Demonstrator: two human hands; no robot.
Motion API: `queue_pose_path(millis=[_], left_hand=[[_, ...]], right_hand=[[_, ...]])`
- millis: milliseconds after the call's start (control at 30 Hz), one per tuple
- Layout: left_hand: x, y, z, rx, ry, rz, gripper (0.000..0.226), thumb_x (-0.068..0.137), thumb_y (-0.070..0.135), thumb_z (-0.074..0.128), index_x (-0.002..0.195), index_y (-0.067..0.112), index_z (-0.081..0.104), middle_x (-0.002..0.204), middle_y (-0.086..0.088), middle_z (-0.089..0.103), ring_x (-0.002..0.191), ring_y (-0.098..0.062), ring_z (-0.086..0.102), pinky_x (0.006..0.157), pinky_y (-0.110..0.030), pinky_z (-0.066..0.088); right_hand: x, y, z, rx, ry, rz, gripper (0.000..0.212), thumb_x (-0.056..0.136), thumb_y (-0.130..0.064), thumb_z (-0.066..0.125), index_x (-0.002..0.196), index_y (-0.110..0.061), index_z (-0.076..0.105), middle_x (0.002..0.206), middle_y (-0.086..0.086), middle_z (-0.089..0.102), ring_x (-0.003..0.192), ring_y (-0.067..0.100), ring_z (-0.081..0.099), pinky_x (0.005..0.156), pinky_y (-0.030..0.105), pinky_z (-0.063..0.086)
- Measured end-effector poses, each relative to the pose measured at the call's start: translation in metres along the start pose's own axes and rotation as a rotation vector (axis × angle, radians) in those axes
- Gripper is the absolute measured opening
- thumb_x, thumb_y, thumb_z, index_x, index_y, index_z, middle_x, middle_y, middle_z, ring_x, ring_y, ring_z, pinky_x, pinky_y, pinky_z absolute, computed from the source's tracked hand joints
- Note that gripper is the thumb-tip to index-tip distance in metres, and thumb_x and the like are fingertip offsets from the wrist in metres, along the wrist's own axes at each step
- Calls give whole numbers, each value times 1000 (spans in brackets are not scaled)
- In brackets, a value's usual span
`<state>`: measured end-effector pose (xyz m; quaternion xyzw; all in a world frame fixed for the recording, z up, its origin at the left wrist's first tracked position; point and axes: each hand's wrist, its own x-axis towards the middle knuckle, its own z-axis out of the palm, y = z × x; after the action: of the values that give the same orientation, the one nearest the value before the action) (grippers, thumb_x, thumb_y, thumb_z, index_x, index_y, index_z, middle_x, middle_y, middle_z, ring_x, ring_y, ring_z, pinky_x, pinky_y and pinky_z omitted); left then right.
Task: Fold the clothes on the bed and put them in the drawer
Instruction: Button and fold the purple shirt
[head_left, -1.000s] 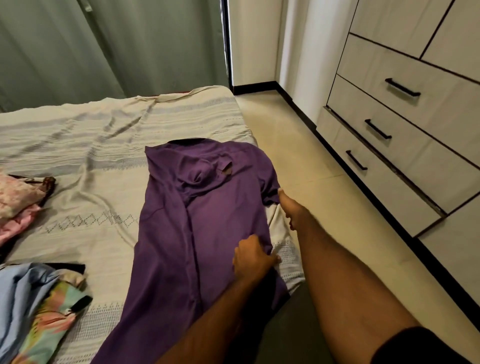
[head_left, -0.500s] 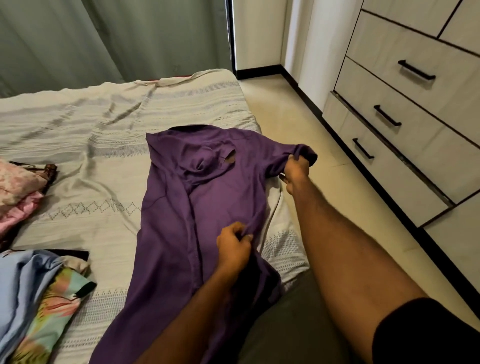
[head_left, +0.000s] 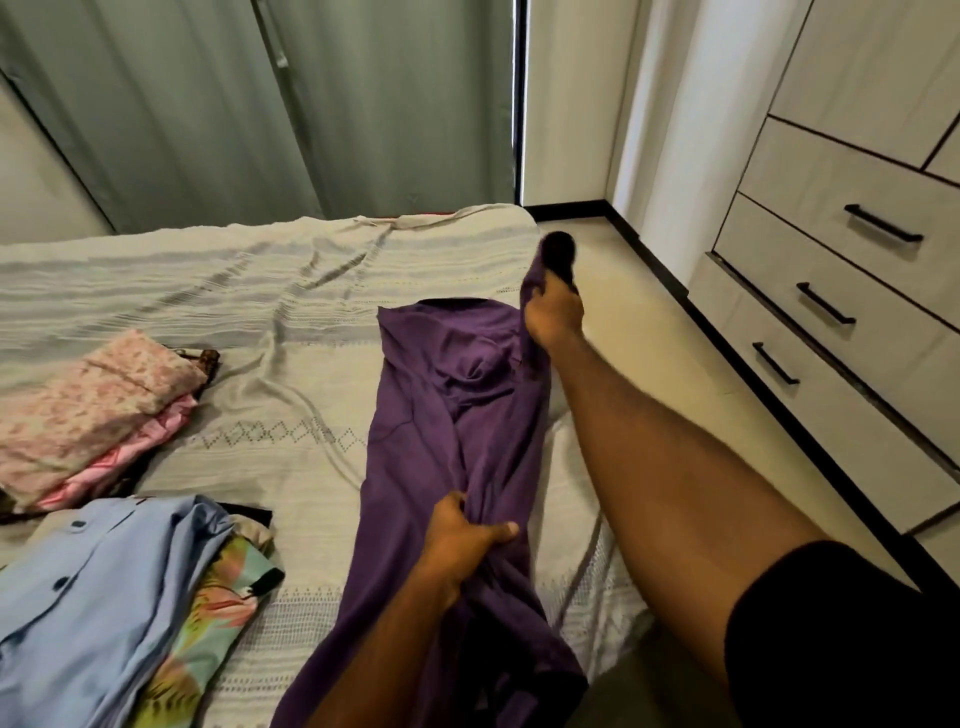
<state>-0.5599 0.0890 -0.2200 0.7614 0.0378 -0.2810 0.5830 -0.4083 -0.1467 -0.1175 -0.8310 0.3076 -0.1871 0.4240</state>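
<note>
Bed (head_left: 270, 291), both left hand (head_left: 462, 540) and right hand (head_left: 553, 312) gripping purple shirt (head_left: 431, 415), clothes pile (head_left: 104, 597) beside

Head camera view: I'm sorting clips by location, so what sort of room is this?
Most likely a home bedroom: a bed with a striped beige cover, loose clothes such as a purple shirt, and pale wooden drawers with black handles alongside.
</note>
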Motion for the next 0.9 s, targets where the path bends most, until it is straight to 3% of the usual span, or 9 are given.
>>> queue_pose_path(millis=[100, 167, 300, 400, 500, 600, 700, 800, 900], left_hand=[[1, -15, -20, 81, 56, -45, 58, 58, 13, 90, 110, 13, 63, 107, -5, 71, 94, -23, 69, 86, -43, 60], [1, -20, -30, 36, 69, -88, 48, 59, 10, 88, 102, 9, 66, 102, -10, 73, 90, -27, 71, 82, -47, 61], [-1, -23, -41, -18, 32, -135, 33, 70, 1, 84, 98, 3, 66, 98, -12, 73, 87, -31, 71, 78, -51, 61], [-3, -23, -46, -22, 5, -136, 28, 72, -6, 76, 94, 4, 61, 95, -12, 70, 79, -28, 66, 55, -31, 54], [-8, -24, -50, -100, 2, -152, 22, 74, -13, 61, 88, 4, 63, 79, -14, 64, 63, -23, 56, 44, -20, 40], [-6, -23, -56, -274, -56, -190, 30, 71, -17, 48, 90, 1, 63, 81, -18, 59, 68, -28, 55, 53, -27, 44], [-5, -22, -64, -375, -78, -214, 32, 69, -15, 41, 86, 5, 59, 84, -16, 54, 67, -29, 54, 55, -32, 47], [-20, -25, -66, -340, -64, -239, 21, 75, -8, 43, 77, 11, 52, 78, -10, 47, 66, -24, 49, 53, -33, 52], [-42, -34, -55, -203, -48, -266, 24, 78, -1, 56, 101, 6, 58, 85, -14, 56, 70, -27, 58, 51, -36, 57]], right_hand=[[-13, -44, 48, -149, -411, -187, 67, 98, -29, 61, 156, -17, 31, 155, 14, 42, 142, 33, 40, 115, 34, 32], [-29, -56, 71, -180, -548, -275, 70, 92, -28, 71, 152, -11, 40, 154, 10, 45, 141, 27, 42, 115, 30, 32], [-75, -28, 75, 33, -528, -290, 25, 89, -9, 68, 114, -7, 73, 110, 10, 74, 97, 21, 72, 94, 34, 56], [-119, 29, 39, -85, -443, -299, 8, 87, -16, 68, 87, -14, 76, 76, 0, 73, 71, 8, 68, 80, 39, 59], [-182, 76, -5, -210, -664, -249, 32, 83, -47, 76, 78, -16, 70, 69, -1, 70, 64, 5, 66, 72, 37, 59], [-236, 93, -22, -449, -896, -239, 53, 66, -71, 77, 90, -25, 68, 86, -9, 71, 78, 6, 66, 73, 31, 57], [-259, 93, -13, -600, -809, -330, 32, 69, -46, 78, 86, -32, 54, 90, -8, 65, 83, 18, 63, 71, 31, 51], [-279, 85, -8, -466, -659, -367, 16, 71, -25, 66, 80, -27, 53, 79, -4, 64, 77, 24, 61, 65, 27, 41], [-296, 79, -8, -450, -655, -410, 13, 72, -24, 65, 81, -26, 55, 76, -7, 62, 76, 22, 60, 65, 26, 40]])
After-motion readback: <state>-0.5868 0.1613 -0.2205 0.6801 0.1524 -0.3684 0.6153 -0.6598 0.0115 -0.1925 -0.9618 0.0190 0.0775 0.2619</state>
